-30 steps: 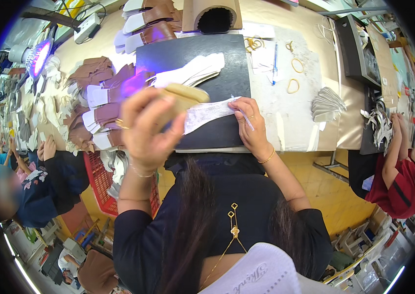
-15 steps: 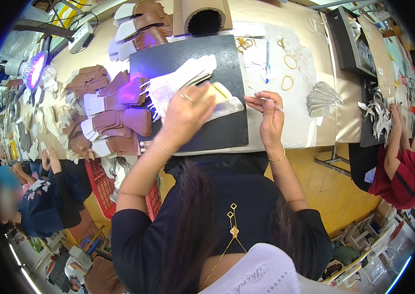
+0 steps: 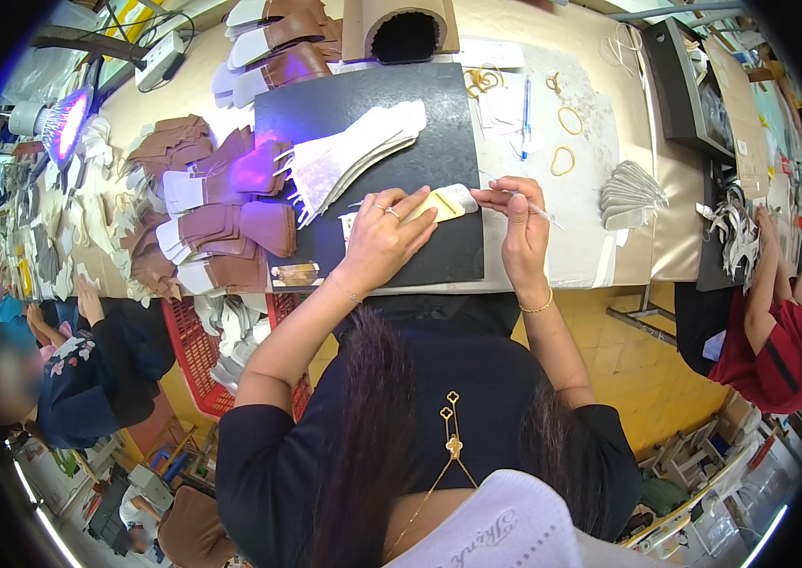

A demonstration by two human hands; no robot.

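My left hand (image 3: 385, 239) lies flat with fingers stretched over a yellow template-like piece (image 3: 440, 203), which covers part of a pale grey leather piece (image 3: 460, 197) on a black mat (image 3: 363, 95). The hand hides most of both. Between thumb and fingers, my right hand (image 3: 522, 232) pinches a thin, pale, pen-like stick (image 3: 543, 215); its fingertips are beside the end of the grey piece at the mat's right edge. Beyond my left hand, a fanned stack of white leather pieces (image 3: 353, 151) with narrow strips at one end rests on the mat.
Stacked brown leather pieces (image 3: 216, 232) lie left of the mat, beside a lit lamp (image 3: 68, 128). Rightward are a blue pen (image 3: 526, 118), rubber bands (image 3: 569, 120) and fanned grey pieces (image 3: 632, 196). A hollow, arched block (image 3: 448, 28) stands behind. A red basket (image 3: 194, 355) sits below the table.
My left hand has come down toward me from across the white stack and settled on the yellow piece. The white stack now shows uncovered. My right hand keeps its pinch, nearly still.
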